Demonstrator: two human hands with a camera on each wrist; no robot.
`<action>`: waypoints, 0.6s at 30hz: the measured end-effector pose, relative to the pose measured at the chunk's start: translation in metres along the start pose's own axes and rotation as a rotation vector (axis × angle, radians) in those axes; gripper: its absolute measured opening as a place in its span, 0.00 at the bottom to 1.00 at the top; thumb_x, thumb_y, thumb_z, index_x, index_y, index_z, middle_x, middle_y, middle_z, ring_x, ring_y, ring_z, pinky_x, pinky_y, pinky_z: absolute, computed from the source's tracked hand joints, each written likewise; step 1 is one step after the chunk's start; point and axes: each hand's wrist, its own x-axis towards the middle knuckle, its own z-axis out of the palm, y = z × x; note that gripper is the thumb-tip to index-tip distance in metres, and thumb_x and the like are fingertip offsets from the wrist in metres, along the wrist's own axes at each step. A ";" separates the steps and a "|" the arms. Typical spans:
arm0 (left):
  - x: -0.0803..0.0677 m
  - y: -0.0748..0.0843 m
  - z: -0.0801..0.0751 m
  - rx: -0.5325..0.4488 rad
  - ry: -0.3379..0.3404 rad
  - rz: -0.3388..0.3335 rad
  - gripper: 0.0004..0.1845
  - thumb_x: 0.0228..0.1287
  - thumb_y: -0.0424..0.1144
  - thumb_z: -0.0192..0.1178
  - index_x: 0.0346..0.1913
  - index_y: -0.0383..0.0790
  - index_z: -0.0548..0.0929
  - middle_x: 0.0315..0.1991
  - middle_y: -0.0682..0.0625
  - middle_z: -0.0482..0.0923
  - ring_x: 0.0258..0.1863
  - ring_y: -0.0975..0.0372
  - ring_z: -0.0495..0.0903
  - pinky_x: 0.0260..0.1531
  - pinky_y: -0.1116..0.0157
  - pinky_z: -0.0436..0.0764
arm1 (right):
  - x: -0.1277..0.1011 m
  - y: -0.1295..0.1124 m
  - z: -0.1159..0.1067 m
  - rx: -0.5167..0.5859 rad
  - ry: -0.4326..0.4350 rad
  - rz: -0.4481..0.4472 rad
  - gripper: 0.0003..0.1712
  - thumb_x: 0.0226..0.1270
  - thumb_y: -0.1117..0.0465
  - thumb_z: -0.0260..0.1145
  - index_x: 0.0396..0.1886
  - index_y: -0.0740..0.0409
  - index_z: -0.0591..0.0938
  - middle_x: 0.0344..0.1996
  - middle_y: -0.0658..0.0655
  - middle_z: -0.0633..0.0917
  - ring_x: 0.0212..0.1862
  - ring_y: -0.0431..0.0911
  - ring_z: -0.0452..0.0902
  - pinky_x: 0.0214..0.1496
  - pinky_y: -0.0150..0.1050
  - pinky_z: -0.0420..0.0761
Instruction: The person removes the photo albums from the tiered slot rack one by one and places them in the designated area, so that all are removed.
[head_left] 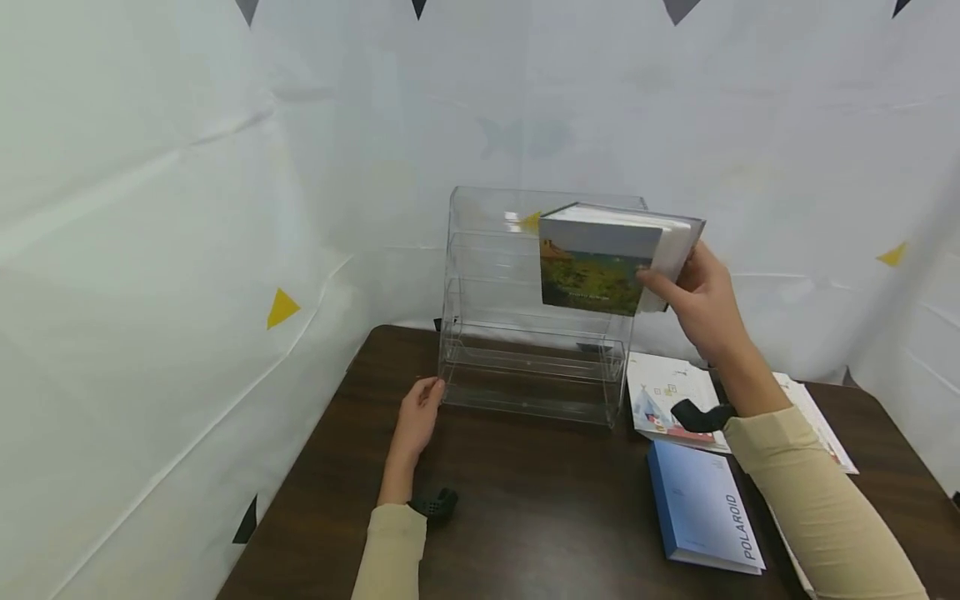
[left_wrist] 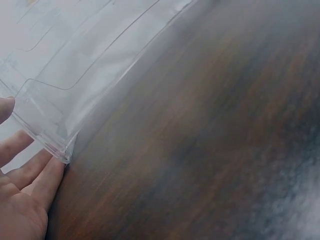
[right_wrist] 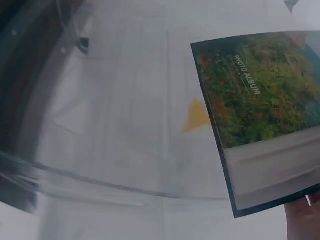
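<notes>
My right hand (head_left: 708, 300) grips a photo album (head_left: 596, 271) by its right end, thumb across the front and fingers behind. The album has a landscape cover, and its white pages show along the top. It is held up before the upper right of a clear tiered display rack (head_left: 525, 408). In the right wrist view the album cover (right_wrist: 265, 90) faces the camera, and little of the hand shows. My left hand (head_left: 418, 414) touches the rack's lower left front corner. In the left wrist view its fingers (left_wrist: 49, 180) lie extended against the rack's clear side (left_wrist: 45, 135).
On the dark wooden table (head_left: 525, 500), a blue book marked POLAROID (head_left: 708, 508) lies at the right. Behind it is a white illustrated book (head_left: 671, 396). Another white book (head_left: 821, 425) lies partly behind my right arm. A white sheet wall (head_left: 360, 167) stands behind the table.
</notes>
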 end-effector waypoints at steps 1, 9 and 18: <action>0.000 0.000 0.000 0.002 -0.005 -0.002 0.34 0.83 0.63 0.54 0.77 0.43 0.74 0.74 0.40 0.77 0.76 0.45 0.74 0.76 0.41 0.73 | -0.009 0.003 -0.001 -0.019 0.007 0.018 0.36 0.82 0.57 0.67 0.83 0.40 0.67 0.74 0.54 0.78 0.71 0.41 0.77 0.62 0.36 0.83; -0.002 -0.002 0.001 0.010 -0.002 -0.008 0.32 0.84 0.61 0.53 0.76 0.42 0.74 0.74 0.39 0.77 0.76 0.44 0.74 0.76 0.41 0.73 | -0.077 0.027 0.005 -0.076 -0.009 0.196 0.38 0.85 0.51 0.63 0.85 0.55 0.62 0.70 0.64 0.77 0.56 0.35 0.80 0.47 0.35 0.86; -0.004 -0.001 -0.007 0.003 0.010 -0.001 0.35 0.83 0.64 0.54 0.77 0.42 0.74 0.74 0.39 0.76 0.76 0.45 0.74 0.76 0.41 0.73 | -0.121 0.048 0.028 0.045 -0.114 0.463 0.43 0.85 0.46 0.63 0.84 0.64 0.59 0.64 0.69 0.78 0.47 0.34 0.84 0.44 0.40 0.90</action>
